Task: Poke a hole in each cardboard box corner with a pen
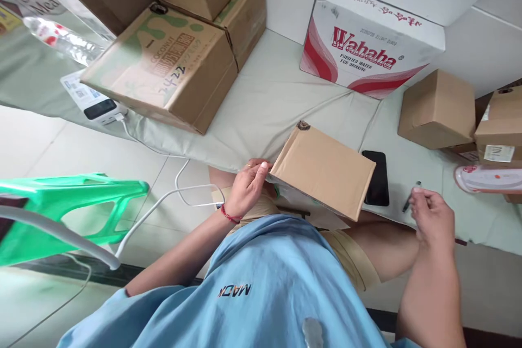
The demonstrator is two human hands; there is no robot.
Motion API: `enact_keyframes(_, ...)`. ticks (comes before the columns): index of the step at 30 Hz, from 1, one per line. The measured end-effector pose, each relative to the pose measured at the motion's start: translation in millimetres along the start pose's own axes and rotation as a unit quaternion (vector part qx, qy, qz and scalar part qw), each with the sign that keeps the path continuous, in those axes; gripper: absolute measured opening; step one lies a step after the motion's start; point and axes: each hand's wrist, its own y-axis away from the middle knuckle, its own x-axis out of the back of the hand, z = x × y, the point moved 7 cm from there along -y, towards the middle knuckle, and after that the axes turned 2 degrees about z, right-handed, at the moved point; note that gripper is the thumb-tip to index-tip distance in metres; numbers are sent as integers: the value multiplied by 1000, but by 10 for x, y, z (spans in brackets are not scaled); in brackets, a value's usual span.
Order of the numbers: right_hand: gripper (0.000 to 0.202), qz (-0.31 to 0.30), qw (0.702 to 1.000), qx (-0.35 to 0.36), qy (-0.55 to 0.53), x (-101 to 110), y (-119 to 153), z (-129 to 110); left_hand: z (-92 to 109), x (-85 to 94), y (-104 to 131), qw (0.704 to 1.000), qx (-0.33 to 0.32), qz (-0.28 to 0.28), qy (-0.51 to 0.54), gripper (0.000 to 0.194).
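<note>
A flat brown cardboard box lies at the near edge of the cloth-covered surface, with a dark mark on its far left corner. My left hand, with a red string on the wrist, holds the left near corner of this box between thumb and fingers. Off to the right, my right hand has its fingers closed on a dark pen, whose lower end points down toward the cloth. A black phone lies flat between the box and the pen, partly covered by the box's right edge.
A coconut carton stands back left beside a white power device. A Wahaha carton stands at the back. Small brown boxes and a pink-white case are right. Left are a green stool and a white cable.
</note>
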Motion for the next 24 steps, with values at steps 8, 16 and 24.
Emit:
enact_keyframes(8,54,-129,991,-21,-35,-912,883,-262,47,-263,124,973,79,-67,206,49)
enact_keyframes(16,48,-37,966,-172,-188,-765,767,79,750,-373,269,937,-47,-174,300,45)
enact_keyframes(24,61,-148,967,-121,-170,-993,978,-284,504,-144,-4,952,-39,-55,299,59)
